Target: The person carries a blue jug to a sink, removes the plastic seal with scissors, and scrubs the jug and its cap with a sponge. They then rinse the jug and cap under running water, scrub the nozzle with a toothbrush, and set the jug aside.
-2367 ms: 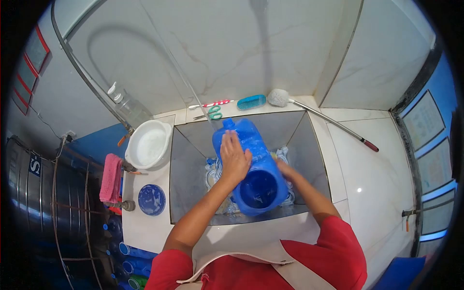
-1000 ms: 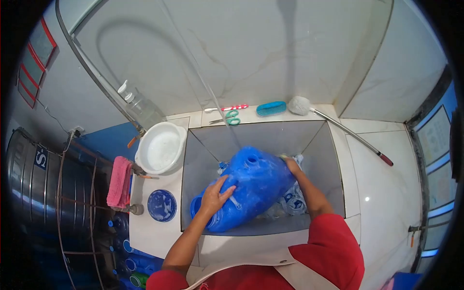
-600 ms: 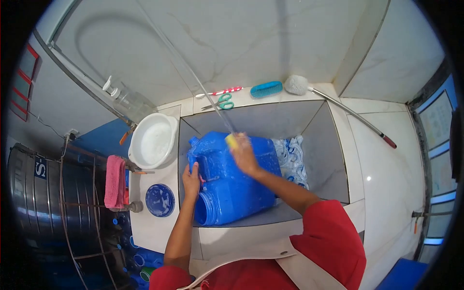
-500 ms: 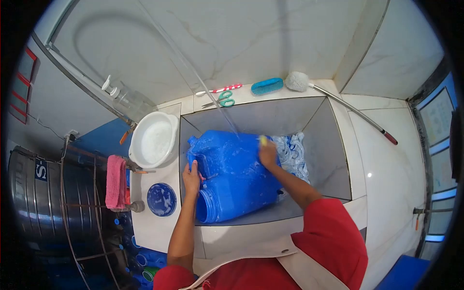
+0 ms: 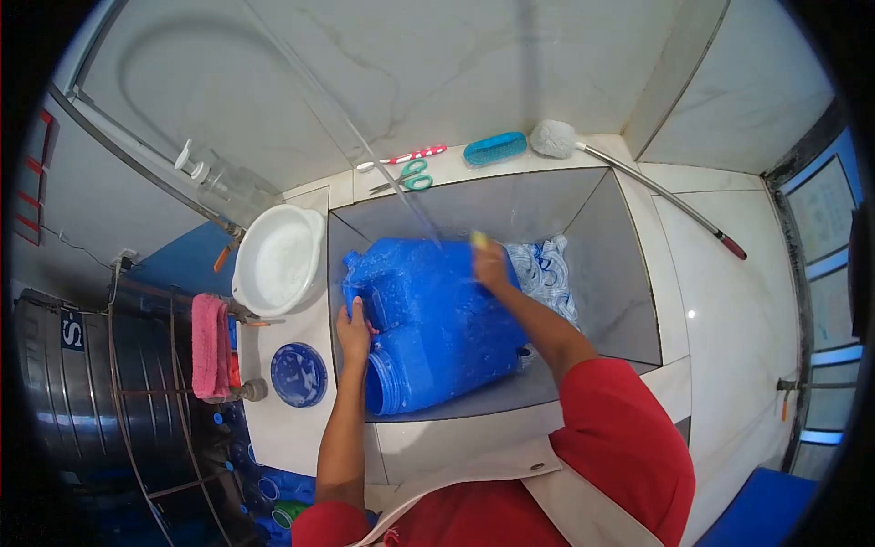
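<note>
A big blue plastic jug lies on its side in the grey-tiled sink, its wide uncapped mouth toward me. My left hand is closed on the jug's handle at the left. My right hand, slightly blurred, is on the jug's far upper side, shut on a small yellow scrubber, likely a sponge. A thin stream of water falls onto the jug near that hand. White suds streak the jug. A blue-and-white bundle lies behind it in the sink.
Along the back ledge lie a toothbrush, scissors, a blue brush and a long-handled brush. At left stand a white basin of suds, a blue lid, pump bottles and a pink towel.
My right hand has shifted left with the yellow scrubber along the jug's surface. The whole view has moved slightly; my left hand stays on the handle.
</note>
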Demonstrator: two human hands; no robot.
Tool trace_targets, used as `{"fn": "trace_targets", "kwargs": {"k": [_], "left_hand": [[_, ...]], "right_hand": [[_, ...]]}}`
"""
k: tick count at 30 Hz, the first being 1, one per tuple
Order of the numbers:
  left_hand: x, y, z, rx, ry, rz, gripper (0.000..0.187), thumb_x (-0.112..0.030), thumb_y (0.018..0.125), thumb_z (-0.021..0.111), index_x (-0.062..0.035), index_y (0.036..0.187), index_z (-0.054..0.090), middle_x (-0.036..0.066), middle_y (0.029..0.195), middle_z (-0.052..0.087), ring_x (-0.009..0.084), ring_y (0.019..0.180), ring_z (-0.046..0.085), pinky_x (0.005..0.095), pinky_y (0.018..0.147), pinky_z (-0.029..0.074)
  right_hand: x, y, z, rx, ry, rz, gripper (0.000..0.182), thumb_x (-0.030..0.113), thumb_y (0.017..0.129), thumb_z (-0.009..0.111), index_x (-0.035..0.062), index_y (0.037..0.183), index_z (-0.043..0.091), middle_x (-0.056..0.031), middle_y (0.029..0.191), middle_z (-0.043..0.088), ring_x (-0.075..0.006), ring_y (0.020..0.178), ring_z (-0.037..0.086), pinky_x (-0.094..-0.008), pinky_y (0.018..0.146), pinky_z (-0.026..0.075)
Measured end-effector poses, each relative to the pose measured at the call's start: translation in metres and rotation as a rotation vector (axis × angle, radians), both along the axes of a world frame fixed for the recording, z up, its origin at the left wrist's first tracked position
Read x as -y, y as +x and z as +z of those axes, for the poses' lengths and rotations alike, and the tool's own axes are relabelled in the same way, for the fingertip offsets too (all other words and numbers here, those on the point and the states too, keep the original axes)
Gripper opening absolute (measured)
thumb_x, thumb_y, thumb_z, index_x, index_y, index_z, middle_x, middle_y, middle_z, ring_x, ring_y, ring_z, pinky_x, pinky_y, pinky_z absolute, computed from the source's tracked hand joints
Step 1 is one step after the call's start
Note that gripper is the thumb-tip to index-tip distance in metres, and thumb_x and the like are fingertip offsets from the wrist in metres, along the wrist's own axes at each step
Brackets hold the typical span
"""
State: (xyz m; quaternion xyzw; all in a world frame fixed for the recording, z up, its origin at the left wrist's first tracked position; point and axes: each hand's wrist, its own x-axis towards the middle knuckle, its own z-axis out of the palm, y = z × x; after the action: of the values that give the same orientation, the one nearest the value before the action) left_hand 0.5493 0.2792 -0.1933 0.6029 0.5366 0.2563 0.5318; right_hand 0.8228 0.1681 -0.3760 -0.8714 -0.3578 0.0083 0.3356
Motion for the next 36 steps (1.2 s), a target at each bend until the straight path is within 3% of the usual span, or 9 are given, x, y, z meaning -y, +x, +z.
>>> {"fn": "trace_targets", "kwargs": {"k": [5,10,13,16,18,22,29,33,36], "left_hand": [[0.001,0.004,-0.002,0.038,-0.022,0.039,0.039,-0.038,0.089,0.055,-0.0005,0.097,0.049,0.002,0.058,0.047,0.0107,0.041,0.045,0.0247,0.038,0.04],[0.017,0.029,0.027,0.253,-0.211,0.164,0.041,-0.022,0.092,0.051,-0.0155,0.127,0.03,0.004,0.073,0.049,0.0113,0.049,0.044,0.025,0.041,0.042],[0.023,0.039,0.039,0.428,-0.321,0.145,0.048,-0.014,0.093,0.047,-0.0215,0.133,0.022,0.007,0.086,0.048,0.0129,0.062,0.047,0.0262,0.049,0.045],[0.032,0.042,0.045,0.54,-0.411,0.114,0.042,-0.021,0.093,0.047,-0.0189,0.131,0.031,0.01,0.096,0.046,0.0172,0.074,0.048,0.0343,0.061,0.048],[0.02,0.036,0.017,-0.017,0.132,-0.36,0.037,-0.034,0.092,0.046,-0.0135,0.123,0.045,0.015,0.098,0.049,0.0275,0.078,0.052,0.0438,0.073,0.046],[0.065,0.041,0.128,-0.597,1.054,-0.717,0.047,-0.045,0.084,0.053,-0.0033,0.105,0.056,0.025,0.103,0.055,0.0427,0.093,0.053,0.0463,0.081,0.043],[0.047,0.046,0.094,-0.473,0.778,-0.819,0.043,-0.04,0.08,0.061,0.0002,0.095,0.057,0.023,0.079,0.062,0.0387,0.077,0.06,0.0459,0.066,0.047],[0.043,0.047,0.088,-0.384,0.532,-0.626,0.041,-0.034,0.079,0.062,0.0011,0.099,0.057,0.024,0.081,0.063,0.0399,0.078,0.061,0.047,0.069,0.047],[0.052,0.054,0.081,-0.225,0.404,-0.579,0.037,-0.03,0.078,0.061,0.002,0.096,0.057,0.024,0.081,0.063,0.0395,0.08,0.061,0.0467,0.071,0.046]], "right_hand": [[0.138,-0.071,-0.021,-0.298,-0.316,-0.22,0.044,0.036,0.09,0.045,-0.0043,0.106,0.05,-0.0257,0.099,0.054,-0.0416,0.093,0.05,-0.0487,0.083,0.039],[0.093,-0.142,0.207,-0.16,0.265,0.393,0.065,0.045,0.081,0.058,-0.0058,0.119,0.043,-0.0274,0.12,0.043,-0.0417,0.112,0.04,-0.0468,0.099,0.03],[0.078,-0.137,0.286,-0.133,0.066,0.588,0.06,0.036,0.078,0.062,-0.0025,0.121,0.046,-0.024,0.124,0.043,-0.0389,0.118,0.039,-0.0434,0.1,0.032],[0.081,-0.096,0.3,-0.266,0.014,0.702,0.053,0.033,0.073,0.064,0.0018,0.114,0.054,-0.0196,0.114,0.052,-0.0376,0.114,0.045,-0.0423,0.096,0.037],[0.084,-0.057,0.307,-0.345,-0.061,0.634,0.045,0.027,0.07,0.065,0.0044,0.109,0.06,-0.0167,0.107,0.059,-0.0326,0.108,0.052,-0.0375,0.093,0.041],[0.084,0.011,0.344,-0.568,-0.218,0.597,0.046,0.034,0.074,0.064,0.0036,0.108,0.062,-0.0157,0.106,0.062,-0.0258,0.102,0.056,-0.0341,0.09,0.042],[0.098,0.059,0.224,-0.884,0.149,0.302,0.049,0.041,0.092,0.039,0.0021,0.119,0.051,-0.0153,0.115,0.056,-0.0245,0.105,0.051,-0.0351,0.091,0.038],[0.084,-0.025,0.16,-0.307,0.248,-0.205,0.039,0.022,0.092,0.042,-0.0004,0.125,0.04,-0.0245,0.122,0.043,-0.0411,0.11,0.042,-0.0472,0.093,0.034],[0.061,-0.07,0.214,0.207,0.5,0.13,0.038,0.015,0.089,0.046,-0.0026,0.122,0.043,-0.0256,0.125,0.035,-0.0419,0.114,0.037,-0.0478,0.099,0.03]]}}
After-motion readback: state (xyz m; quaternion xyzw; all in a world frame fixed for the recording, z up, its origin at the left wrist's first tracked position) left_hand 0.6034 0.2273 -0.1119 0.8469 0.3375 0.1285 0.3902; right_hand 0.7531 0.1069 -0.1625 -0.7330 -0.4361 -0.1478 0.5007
